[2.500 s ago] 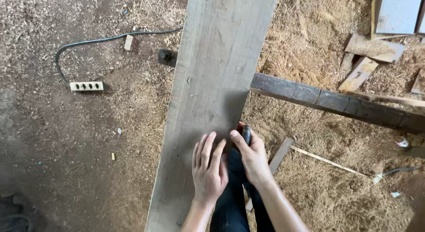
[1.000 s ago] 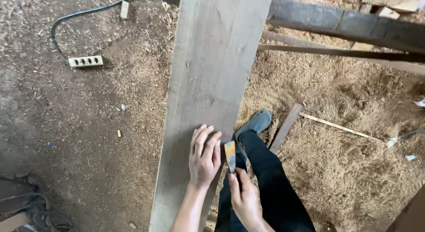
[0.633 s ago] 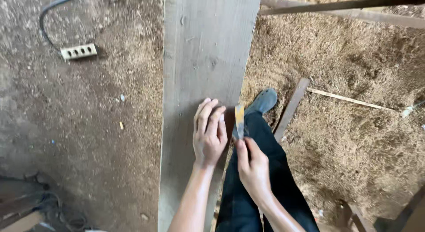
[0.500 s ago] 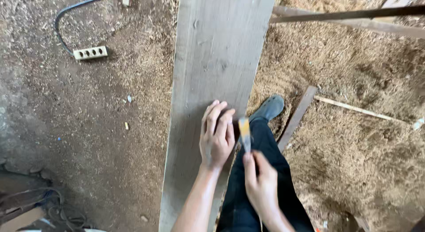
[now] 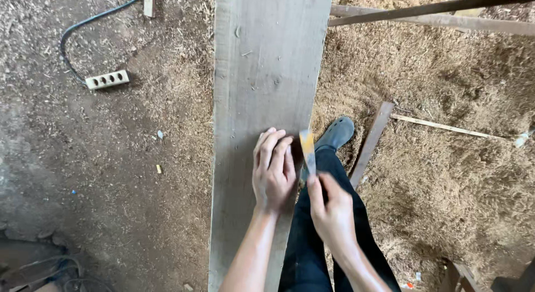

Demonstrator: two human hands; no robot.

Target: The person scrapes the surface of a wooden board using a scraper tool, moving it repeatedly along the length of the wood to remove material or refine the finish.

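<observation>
At centre frame the left hand (image 5: 274,172) still lies flat, fingers together, on the grey plank (image 5: 262,102), while the right hand (image 5: 332,211), pinching a yellow tape blade (image 5: 307,152), has now pulled it out along the plank's right edge.

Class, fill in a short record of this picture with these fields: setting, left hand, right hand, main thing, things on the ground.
setting: workshop floor covered in sawdust, seen from above
left hand: left hand lies flat on the plank, near its right edge
right hand: right hand pinches a thin yellow strip, held up beside the plank's edge
main thing: long grey wooden plank, running away from the person
things on the ground: white power strip with a dark cable, a wooden slat, the person's grey shoe
</observation>
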